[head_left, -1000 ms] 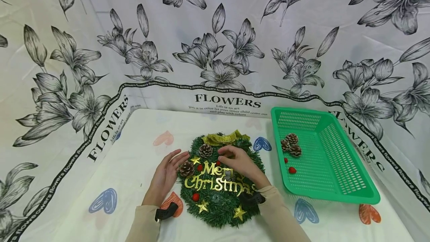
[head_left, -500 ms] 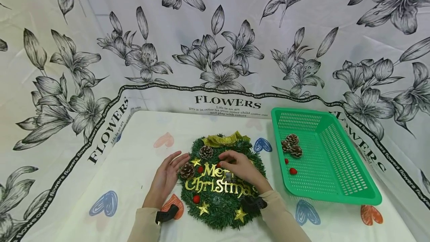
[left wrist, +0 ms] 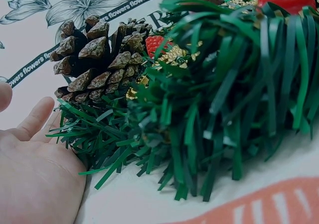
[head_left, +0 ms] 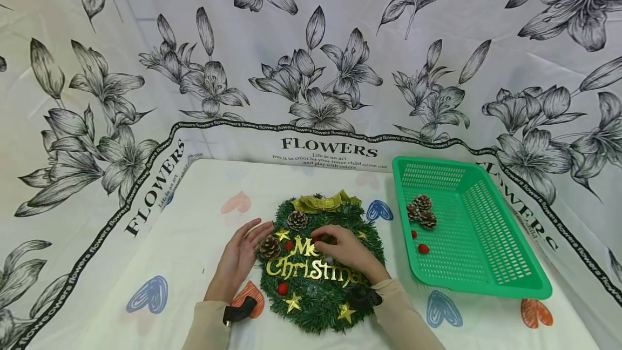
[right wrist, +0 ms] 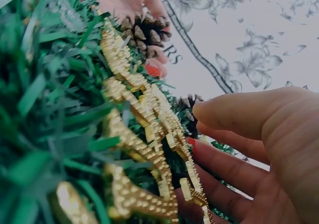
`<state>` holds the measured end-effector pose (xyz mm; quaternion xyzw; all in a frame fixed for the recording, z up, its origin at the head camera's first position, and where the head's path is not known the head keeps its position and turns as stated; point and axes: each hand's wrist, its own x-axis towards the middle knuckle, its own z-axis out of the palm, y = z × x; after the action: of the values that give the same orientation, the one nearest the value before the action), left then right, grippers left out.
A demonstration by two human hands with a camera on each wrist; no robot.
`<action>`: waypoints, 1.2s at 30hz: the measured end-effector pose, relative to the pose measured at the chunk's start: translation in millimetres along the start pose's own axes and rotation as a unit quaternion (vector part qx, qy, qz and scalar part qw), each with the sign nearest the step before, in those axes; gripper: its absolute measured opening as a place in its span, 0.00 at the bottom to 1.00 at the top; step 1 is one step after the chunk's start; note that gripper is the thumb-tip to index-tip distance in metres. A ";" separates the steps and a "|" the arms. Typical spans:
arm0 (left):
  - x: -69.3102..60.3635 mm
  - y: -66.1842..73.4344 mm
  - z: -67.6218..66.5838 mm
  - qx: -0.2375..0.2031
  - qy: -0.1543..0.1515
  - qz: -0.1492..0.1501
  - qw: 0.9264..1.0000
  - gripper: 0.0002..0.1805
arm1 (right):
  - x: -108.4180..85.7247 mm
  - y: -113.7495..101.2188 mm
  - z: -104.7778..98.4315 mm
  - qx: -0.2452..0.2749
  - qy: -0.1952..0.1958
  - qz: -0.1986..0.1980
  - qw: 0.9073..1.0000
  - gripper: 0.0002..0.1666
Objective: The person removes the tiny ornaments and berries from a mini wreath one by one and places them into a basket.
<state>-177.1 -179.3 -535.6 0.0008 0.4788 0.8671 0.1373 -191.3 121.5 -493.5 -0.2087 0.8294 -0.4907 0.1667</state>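
A green tinsel wreath [head_left: 311, 315] lies on the cloth, with gold "Merry Christmas" lettering [head_left: 282, 268] across its middle. On its left rim sits a pine cone [left wrist: 99, 59]; a second pine cone [head_left: 297, 220] is higher up. My left hand [head_left: 235, 261] rests beside the left rim, palm toward the wreath, fingers extended near the first cone. Over the upper part of the lettering is my right hand [head_left: 347, 247], its fingers loosely bent. In the right wrist view, a red berry [right wrist: 191, 141] shows by its fingertips, and nothing is visibly gripped. The hand covers part of the word "Merry".
To the right stands a green plastic basket [head_left: 486, 285] holding several pine cones [head_left: 426, 219] and red berries [head_left: 423, 249]. A gold ribbon bow [head_left: 325, 202] tops the wreath, which also bears gold stars [head_left: 293, 302]. A flower-print curtain [head_left: 311, 69] hangs behind.
My right hand has come slightly down toward the front of the wreath, covering more of "Merry" and uncovering a star on the upper right. The left hand stays nearly still.
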 end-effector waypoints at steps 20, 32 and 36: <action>-1.4 1.8 -0.1 0.003 -0.008 0.002 1.000 0.34 | -0.7 -1.4 4.1 -0.049 0.017 0.001 0.999 0.17; -1.6 1.4 -0.3 0.010 -0.011 0.008 1.000 0.34 | 0.3 0.2 5.3 -0.044 0.020 0.004 0.999 0.16; -1.6 1.8 0.6 0.011 -0.008 0.007 1.000 0.34 | -0.3 -0.3 4.9 -0.041 0.021 0.006 0.999 0.16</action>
<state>-175.9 -180.2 -533.5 0.0126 0.4871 0.8628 0.1346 -188.7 117.9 -495.5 -0.2002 0.8531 -0.4600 0.1434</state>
